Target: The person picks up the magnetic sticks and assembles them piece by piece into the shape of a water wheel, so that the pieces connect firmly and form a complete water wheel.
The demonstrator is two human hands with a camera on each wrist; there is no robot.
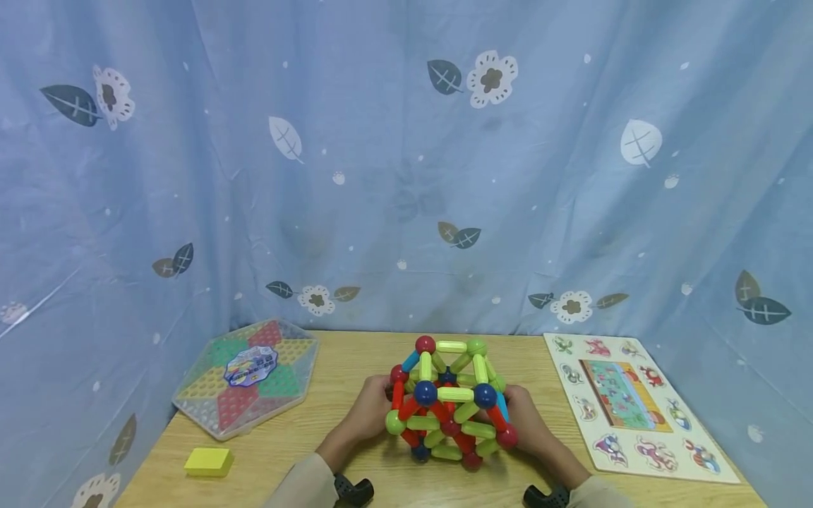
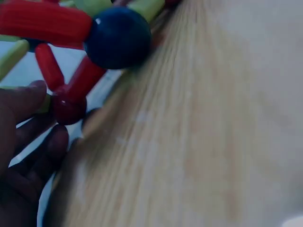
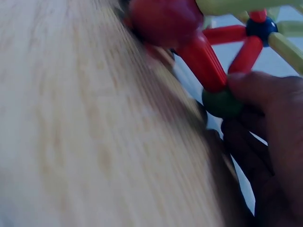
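Note:
Both hands grip a magnetic stick-and-ball structure (image 1: 449,427), a cage of yellow-green, red and blue rods joined by red, blue and green balls. The left hand (image 1: 370,410) has it by the left side. In the left wrist view, that thumb and fingers close in around a red ball (image 2: 68,108) where red rods meet. At the opposite side is the right hand (image 1: 526,420), partly hidden behind the rods. Its thumb presses beside a green ball (image 3: 220,103) in the right wrist view, with the fingers curled beneath. The structure sits close over the wooden table (image 1: 356,349).
A hexagonal board game box (image 1: 209,384) with a clear cover lies at the back left. Nearer on that side is a yellow block (image 1: 208,462). A wooden picture puzzle board (image 1: 568,409) lies along the right edge. Blue patterned curtain (image 1: 381,176) surrounds the table.

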